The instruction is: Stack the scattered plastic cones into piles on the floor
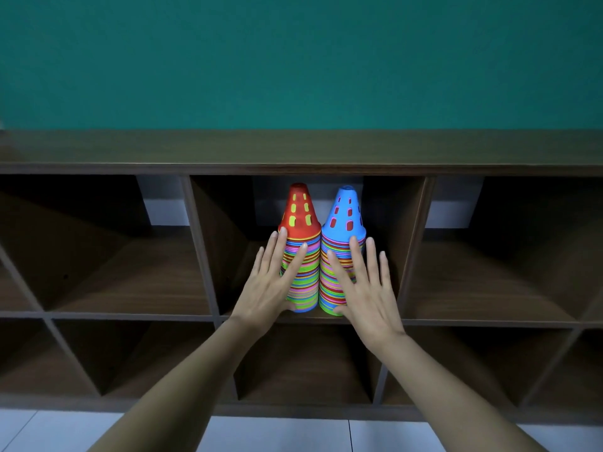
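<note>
Head | left hand (264, 288), right hand (365, 288): fingers spread, flat | cone stacks (308, 282) partly hidden

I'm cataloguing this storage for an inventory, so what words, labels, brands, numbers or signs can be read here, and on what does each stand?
None: no readable text shows anywhere.
The red-topped cone stack and the blue-topped cone stack show only cut-out slots, no print.
The shelf unit and the green wall bear no label or sign.
The left hand and the right hand cover part of the stacks; anything beneath them is hidden.
</note>
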